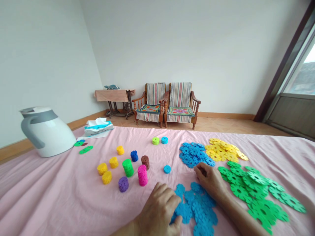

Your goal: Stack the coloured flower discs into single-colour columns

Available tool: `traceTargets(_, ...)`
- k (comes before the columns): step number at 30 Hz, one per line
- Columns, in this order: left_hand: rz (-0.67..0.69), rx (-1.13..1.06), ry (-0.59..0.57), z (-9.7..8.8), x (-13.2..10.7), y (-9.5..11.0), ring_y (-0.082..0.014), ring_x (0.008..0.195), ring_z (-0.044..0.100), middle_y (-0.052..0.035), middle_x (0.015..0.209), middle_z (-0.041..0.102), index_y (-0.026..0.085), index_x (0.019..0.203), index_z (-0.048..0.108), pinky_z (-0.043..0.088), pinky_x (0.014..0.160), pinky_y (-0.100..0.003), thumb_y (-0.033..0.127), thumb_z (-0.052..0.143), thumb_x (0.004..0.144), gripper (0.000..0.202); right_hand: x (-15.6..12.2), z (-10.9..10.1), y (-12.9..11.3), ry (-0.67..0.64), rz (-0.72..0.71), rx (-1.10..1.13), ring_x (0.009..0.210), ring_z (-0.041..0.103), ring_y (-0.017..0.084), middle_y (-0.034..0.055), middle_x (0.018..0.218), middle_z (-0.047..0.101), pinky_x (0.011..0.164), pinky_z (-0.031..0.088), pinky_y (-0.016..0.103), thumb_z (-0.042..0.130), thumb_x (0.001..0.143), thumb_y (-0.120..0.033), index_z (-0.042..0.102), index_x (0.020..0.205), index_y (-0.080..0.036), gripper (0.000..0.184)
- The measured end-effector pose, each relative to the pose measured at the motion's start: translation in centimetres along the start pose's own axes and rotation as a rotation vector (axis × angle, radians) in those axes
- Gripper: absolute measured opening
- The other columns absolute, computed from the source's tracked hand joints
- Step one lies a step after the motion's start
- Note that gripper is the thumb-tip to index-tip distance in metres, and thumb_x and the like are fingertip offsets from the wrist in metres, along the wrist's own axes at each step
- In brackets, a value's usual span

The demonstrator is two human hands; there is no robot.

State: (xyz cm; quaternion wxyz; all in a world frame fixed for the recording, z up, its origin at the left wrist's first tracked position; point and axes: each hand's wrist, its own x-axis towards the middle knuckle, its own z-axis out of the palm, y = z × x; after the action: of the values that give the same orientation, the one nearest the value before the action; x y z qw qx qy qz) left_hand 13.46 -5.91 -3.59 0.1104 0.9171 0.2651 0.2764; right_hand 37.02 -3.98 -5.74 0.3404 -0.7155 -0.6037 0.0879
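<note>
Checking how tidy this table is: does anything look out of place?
Yes: a few green discs lie by the white kettle at the far left, well away from the big green pile near the right hand.

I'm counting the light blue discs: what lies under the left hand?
The left hand rests on the edge of the light blue discs on the pink cloth. How many discs it covers cannot be seen.

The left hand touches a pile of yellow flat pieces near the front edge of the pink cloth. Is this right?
Not quite: the head view shows the left hand touching a pile of light blue flat pieces, not yellow, near the front edge of the pink cloth. The yellow flat pieces lie farther back.
</note>
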Motion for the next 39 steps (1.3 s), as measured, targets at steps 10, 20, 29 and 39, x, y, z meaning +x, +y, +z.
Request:
traceTargets(10,-0.251,0.208,-0.036,-2.8,5.5,-1.6,-0.0210,0.085,0.056,-0.0048,0.086,0.058,0.018,0.083,0.059,0.044,0.079,-0.032,0.015,0.054,0.076,0.010,0.1,0.0,0.0,-0.003,-0.009,-0.013,0.052,0.051,0.014,-0.0012,0.056,0.057,0.050,0.031,0.023,0.039,0.085,-0.041,0.049,0.063,-0.022,0.030)
traceTargets(20,-0.349,0.359,-0.128,-0.4,7.2,-4.2,-0.0223,0.081,0.059,-0.0074,0.082,0.058,0.016,0.074,0.058,0.043,0.074,-0.030,0.011,0.049,0.075,0.011,0.0,-0.2,-0.3,0.000,-0.023,-0.039,0.054,0.052,0.014,-0.0006,0.058,0.059,0.050,0.029,0.023,0.040,0.085,-0.038,0.053,0.064,-0.022,0.029)
traceTargets(29,-0.389,0.342,-0.138,-0.4,7.0,-4.6,-0.0215,0.083,0.058,-0.0061,0.084,0.059,0.017,0.075,0.058,0.041,0.075,-0.029,0.014,0.050,0.077,0.009,0.0,-0.1,-0.2,0.003,-0.034,-0.038,0.053,0.053,0.014,-0.0002,0.059,0.061,0.050,0.030,0.024,0.040,0.085,-0.037,0.054,0.065,-0.022,0.029)
traceTargets(39,-0.405,0.260,-0.132,-0.2,6.5,-4.8,-0.0199,0.084,0.055,-0.0039,0.084,0.055,0.018,0.075,0.055,0.040,0.076,-0.028,0.016,0.054,0.075,0.002,0.0,0.0,-0.3,0.001,-0.030,-0.039,0.054,0.052,0.014,-0.0005,0.059,0.060,0.051,0.029,0.024,0.039,0.085,-0.038,0.053,0.065,-0.022,0.029)
